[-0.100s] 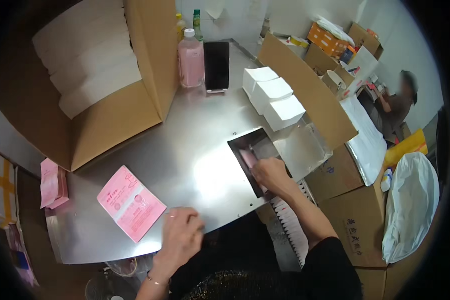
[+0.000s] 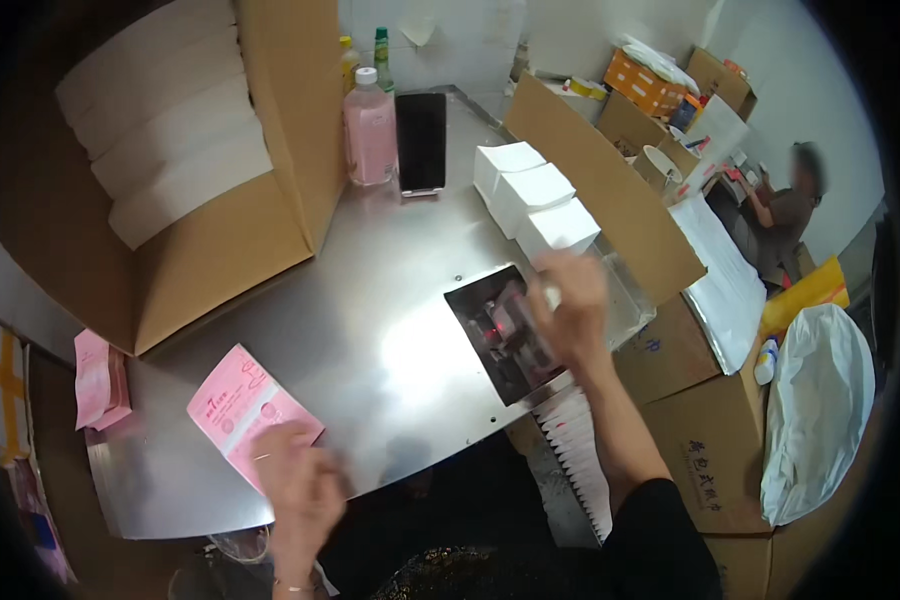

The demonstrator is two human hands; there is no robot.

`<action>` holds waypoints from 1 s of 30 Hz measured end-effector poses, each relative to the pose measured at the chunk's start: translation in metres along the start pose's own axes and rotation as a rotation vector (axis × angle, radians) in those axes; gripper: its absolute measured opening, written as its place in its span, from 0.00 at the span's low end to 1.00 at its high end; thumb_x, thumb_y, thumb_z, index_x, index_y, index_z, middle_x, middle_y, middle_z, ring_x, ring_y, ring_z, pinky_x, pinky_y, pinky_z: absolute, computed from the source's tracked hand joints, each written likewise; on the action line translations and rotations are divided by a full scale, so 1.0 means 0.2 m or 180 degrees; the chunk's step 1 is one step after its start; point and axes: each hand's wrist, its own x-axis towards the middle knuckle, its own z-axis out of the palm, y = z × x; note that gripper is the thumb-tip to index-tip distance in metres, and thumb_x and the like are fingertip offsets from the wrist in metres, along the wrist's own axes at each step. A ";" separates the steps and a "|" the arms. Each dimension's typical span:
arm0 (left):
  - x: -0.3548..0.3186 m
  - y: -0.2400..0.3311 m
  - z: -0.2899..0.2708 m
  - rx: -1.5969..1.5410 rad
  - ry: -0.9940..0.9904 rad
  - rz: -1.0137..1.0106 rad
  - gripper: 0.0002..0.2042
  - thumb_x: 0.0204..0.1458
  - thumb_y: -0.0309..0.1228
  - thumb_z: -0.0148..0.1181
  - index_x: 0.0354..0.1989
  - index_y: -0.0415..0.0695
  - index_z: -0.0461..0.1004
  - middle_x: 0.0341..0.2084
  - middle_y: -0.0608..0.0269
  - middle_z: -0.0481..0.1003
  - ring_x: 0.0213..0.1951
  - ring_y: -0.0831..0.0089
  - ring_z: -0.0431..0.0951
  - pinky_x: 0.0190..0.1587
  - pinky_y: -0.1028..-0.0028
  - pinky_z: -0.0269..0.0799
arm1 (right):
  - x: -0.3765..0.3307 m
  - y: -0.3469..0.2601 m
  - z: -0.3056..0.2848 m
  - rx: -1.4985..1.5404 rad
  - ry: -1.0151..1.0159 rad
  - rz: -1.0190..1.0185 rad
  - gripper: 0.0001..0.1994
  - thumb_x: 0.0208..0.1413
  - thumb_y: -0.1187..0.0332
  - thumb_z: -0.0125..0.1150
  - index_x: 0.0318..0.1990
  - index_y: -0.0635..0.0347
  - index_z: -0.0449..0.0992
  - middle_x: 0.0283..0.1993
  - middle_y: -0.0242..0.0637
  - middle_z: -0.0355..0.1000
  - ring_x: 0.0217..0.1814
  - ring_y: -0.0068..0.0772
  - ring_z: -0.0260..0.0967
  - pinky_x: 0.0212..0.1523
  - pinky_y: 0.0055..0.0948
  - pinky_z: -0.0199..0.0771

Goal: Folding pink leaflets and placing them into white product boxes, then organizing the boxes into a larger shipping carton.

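My left hand (image 2: 300,480), smeared by motion, is over the lower edge of a flat pink printed packet (image 2: 232,405) on the metal table; I cannot make out whether it grips it. My right hand (image 2: 575,300), also blurred, is beside the rectangular opening (image 2: 460,297) in the tabletop, just in front of the stacks of white folded paper (image 2: 560,230). Whether anything is in its fingers cannot be told. Inside the dark opening a small red light and some machine parts show.
A large cardboard box (image 2: 220,275) with white paper stacks stands at the left. Behind are a pink bottle (image 2: 372,135) and a black phone (image 2: 421,145) on a stand. More pink packets (image 2: 95,380) lie far left. At right are cartons (image 2: 705,450), a white bag (image 2: 820,415) and a co-worker (image 2: 785,215).
My right hand has moved up out of the opening toward the white stacks; the pinkish piece it had is no longer seen in it. My left hand has moved left onto the pink packet.
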 end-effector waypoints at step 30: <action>0.15 0.22 0.45 -0.0313 -0.0861 0.0759 0.09 0.51 0.23 0.61 0.40 0.38 0.73 0.40 0.47 0.69 0.43 0.51 0.70 0.45 0.56 0.66 | -0.11 0.19 -0.10 -0.0701 0.0380 0.0076 0.11 0.49 0.76 0.58 0.41 0.64 0.77 0.38 0.45 0.70 0.46 0.51 0.69 0.48 0.47 0.64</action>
